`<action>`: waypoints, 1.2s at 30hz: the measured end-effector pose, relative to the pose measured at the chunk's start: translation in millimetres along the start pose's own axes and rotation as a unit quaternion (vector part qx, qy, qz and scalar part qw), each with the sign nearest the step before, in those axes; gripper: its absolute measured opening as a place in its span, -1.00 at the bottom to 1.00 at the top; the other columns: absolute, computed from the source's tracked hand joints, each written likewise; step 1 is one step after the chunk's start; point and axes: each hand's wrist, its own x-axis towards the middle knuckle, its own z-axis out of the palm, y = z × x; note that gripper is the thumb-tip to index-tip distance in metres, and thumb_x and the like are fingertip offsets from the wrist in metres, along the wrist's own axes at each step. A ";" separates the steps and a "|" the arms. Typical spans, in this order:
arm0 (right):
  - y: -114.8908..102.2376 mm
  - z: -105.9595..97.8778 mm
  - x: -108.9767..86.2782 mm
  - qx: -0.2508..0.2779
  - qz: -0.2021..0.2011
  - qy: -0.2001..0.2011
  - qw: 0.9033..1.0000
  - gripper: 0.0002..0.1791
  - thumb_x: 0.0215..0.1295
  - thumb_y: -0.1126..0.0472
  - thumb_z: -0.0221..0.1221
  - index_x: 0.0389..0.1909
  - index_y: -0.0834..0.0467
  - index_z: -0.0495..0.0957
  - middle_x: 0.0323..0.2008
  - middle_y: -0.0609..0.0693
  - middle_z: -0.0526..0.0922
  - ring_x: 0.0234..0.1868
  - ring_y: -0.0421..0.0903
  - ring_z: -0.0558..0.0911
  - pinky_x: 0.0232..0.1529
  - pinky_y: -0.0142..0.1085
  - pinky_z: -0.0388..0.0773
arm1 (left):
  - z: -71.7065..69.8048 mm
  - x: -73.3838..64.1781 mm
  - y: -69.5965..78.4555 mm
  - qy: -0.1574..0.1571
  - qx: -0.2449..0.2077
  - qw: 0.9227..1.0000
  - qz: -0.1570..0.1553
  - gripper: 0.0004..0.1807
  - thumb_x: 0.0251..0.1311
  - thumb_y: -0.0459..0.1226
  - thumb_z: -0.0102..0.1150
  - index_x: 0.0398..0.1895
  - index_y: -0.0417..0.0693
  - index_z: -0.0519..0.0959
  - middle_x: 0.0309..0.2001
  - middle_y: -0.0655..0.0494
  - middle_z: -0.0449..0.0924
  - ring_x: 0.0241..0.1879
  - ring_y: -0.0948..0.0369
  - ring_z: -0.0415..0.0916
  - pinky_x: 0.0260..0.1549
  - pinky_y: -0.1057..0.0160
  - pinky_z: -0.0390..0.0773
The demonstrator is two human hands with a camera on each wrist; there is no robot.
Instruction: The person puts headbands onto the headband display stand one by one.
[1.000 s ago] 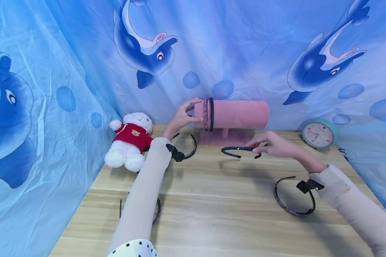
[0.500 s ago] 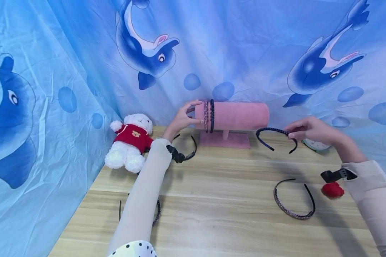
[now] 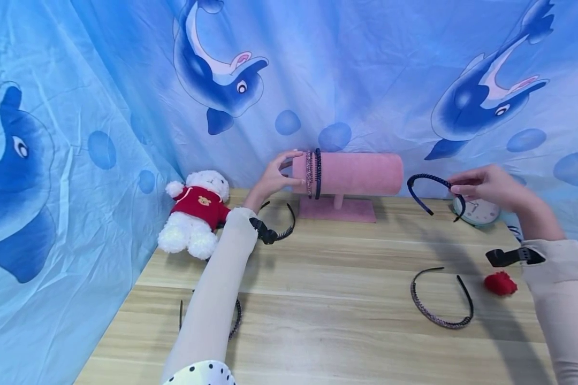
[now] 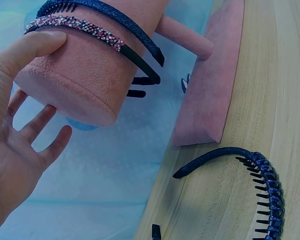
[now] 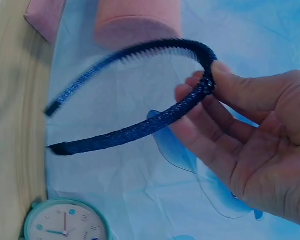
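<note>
The right hand [image 3: 492, 186] has carried the dark headband [image 5: 155, 124] rightward, from in front of the pink roll [image 3: 361, 174] to beyond its right end, in the air near the clock [image 3: 483, 213]. It pinches the band at the curve, tips angled down. The left hand [image 3: 272, 179] stays gripping the roll's left end, beside two headbands [image 3: 318, 174] around it. The held band now seems roughly level with the roll, but apart from it.
</note>
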 end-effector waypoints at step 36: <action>-21.2 82.2 61.6 0.265 -0.033 0.143 0.953 -0.42 0.44 0.13 0.23 0.29 0.46 0.43 -0.36 -0.46 0.63 -0.25 -0.47 0.67 -0.14 -0.42 0.76 | -0.9 10.3 -25.7 0.015 0.019 1.000 0.019 -0.13 0.01 -0.36 0.55 0.44 0.18 0.41 0.61 0.15 0.09 0.51 -0.04 0.21 0.44 -0.19 0.36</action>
